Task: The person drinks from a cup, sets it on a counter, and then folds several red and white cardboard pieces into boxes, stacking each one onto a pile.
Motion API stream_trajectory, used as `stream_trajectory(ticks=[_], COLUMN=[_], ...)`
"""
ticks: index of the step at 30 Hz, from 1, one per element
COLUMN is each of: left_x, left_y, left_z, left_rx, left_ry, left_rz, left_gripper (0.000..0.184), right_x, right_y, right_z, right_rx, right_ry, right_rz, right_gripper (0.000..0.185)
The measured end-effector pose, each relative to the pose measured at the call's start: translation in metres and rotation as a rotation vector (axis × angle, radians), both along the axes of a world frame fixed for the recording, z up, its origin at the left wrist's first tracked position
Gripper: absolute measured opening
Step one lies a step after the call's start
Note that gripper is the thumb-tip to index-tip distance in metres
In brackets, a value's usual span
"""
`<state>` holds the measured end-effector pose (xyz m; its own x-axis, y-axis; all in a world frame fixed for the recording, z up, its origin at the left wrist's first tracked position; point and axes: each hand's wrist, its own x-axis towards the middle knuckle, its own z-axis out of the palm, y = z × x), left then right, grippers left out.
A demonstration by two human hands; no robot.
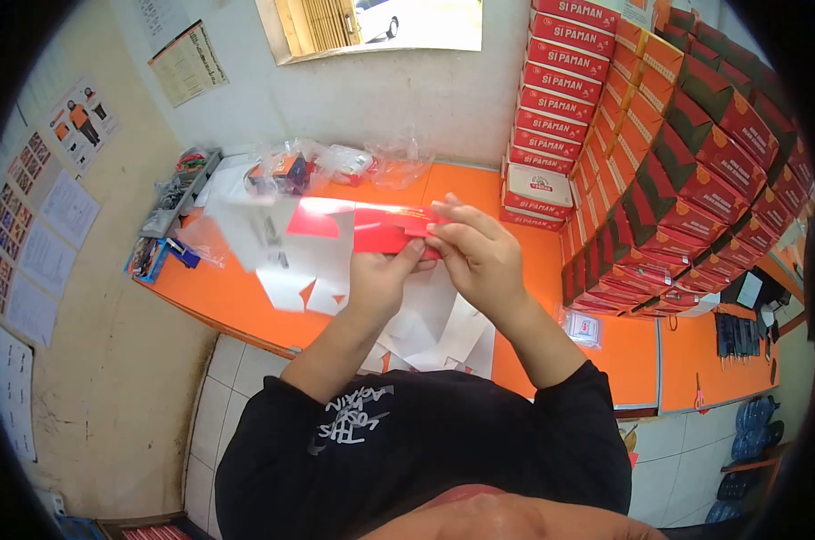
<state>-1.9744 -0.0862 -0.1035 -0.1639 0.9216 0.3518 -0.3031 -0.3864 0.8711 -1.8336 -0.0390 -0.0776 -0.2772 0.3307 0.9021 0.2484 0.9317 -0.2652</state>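
Nearest is the person in a black T-shirt (pixel 452 441), both forearms stretched over an orange table (pixel 196 301). The left hand (pixel 380 281) holds the red carton piece (pixel 382 236) at its lower edge, thumb pressing on the front; its other fingers are mostly hidden, so I cannot tell how they stand. The right hand (pixel 479 247) pinches the right end of the same piece with thumb and index finger, while the other fingers are extended. The carton piece is above the table, in front of the chest, and its left part is blurred.

Below it lie white cardboard sheets (pixel 416 326), overlapping one another. Farther, clear plastic bags (pixel 406 160) lie near the wall, and a grey tray (pixel 175 193) with small items stands at the left. To the right rise red "SI PAMAN" boxes (pixel 561 90) in a high stack, beside a window (pixel 421 27).
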Motion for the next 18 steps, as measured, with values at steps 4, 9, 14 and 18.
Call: stream_trajectory(ticks=[4, 9, 14, 18], left_x=[-0.008, 0.011, -0.004, -0.026], left_y=[-0.003, 0.020, 0.035, 0.024], left_z=[0.004, -0.032, -0.055, -0.031], left_rx=[0.012, 0.151, -0.057, -0.010], left_ry=[-0.039, 0.346, -0.010, -0.231], left_rz=[-0.113, 0.187, 0.017, -0.214], left_gripper=[0.027, 0.018, 0.023, 0.033], right_x=[0.013, -0.026, -0.016, -0.013], right_y=[0.024, -0.005, 0.016, 0.012], right_z=[-0.008, -0.007, -0.020, -0.029], right_rx=[-0.007, 0.005, 0.181, 0.142], right_ry=[-0.216, 0.016, -0.041, -0.163], right_rz=[0.271, 0.095, 0.078, 0.181], right_gripper=[0.025, 0.027, 0.017, 0.015])
